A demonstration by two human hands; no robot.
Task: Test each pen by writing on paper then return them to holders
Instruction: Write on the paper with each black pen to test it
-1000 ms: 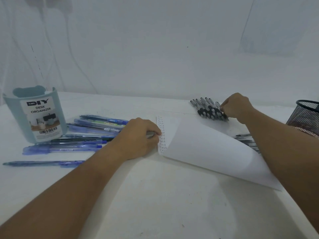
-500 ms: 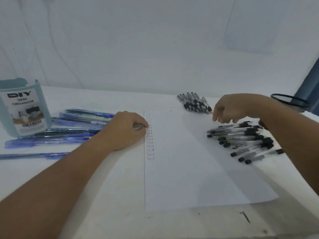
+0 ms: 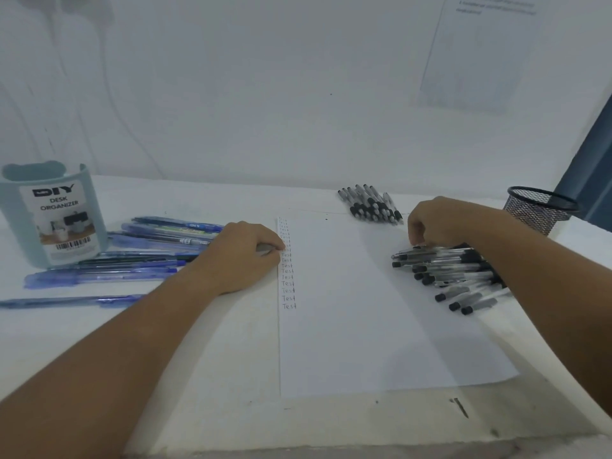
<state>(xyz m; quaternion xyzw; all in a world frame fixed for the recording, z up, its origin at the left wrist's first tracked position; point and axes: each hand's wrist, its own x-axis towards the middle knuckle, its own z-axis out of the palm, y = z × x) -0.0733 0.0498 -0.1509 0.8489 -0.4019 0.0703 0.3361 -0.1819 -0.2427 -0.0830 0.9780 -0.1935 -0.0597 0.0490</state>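
Sheet of paper [image 3: 364,309]: flat near the tabletop [image 3: 205,376] front edge, "Test" column down its left margin. Left hand [image 3: 241,256]: curled, holding a pen at that margin. Right hand [image 3: 437,223]: fingers curled onto clear black-capped pens [image 3: 443,273]. Blue pens [image 3: 139,256]: left side. Desk organizer [image 3: 49,220], mesh holder [image 3: 539,210]: far corners.

A sheet of paper [image 3: 364,309] lies flat at the middle of the table [image 3: 215,409], with a column of written words down its left edge. To its left lies a spread of pens [image 3: 139,256], and behind them at the far left stands a desk organizer [image 3: 49,220]. A pile of pens [image 3: 447,273] lies on the paper's right side, a smaller bundle of pens [image 3: 369,203] just beyond its far edge, and a mesh holder [image 3: 538,208] at the far right.
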